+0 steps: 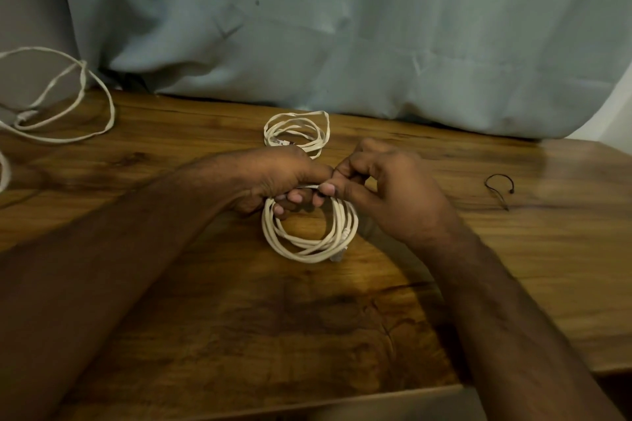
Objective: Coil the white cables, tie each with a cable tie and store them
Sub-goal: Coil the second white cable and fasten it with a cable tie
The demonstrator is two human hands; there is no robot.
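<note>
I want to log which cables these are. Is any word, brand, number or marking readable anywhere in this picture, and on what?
None: no readable text shows.
Held coil: no print visible on the cable; its connector is too blurred to tell.
Far coil: plain white, nothing legible.
Loose cable, black cable tie, wooden table, curtain: no labels.

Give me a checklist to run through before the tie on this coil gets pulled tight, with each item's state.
1. Left hand grips the top of the near coil: ok.
2. Right hand pinches at the same spot: ok.
3. Tie threaded round all loops: cannot tell, fingers hide it.
4. Loops gathered, none straying: ok.
5. Spare black cable tie on the table: ok.
6. Loose cable at far left coiled: not ok.
</note>
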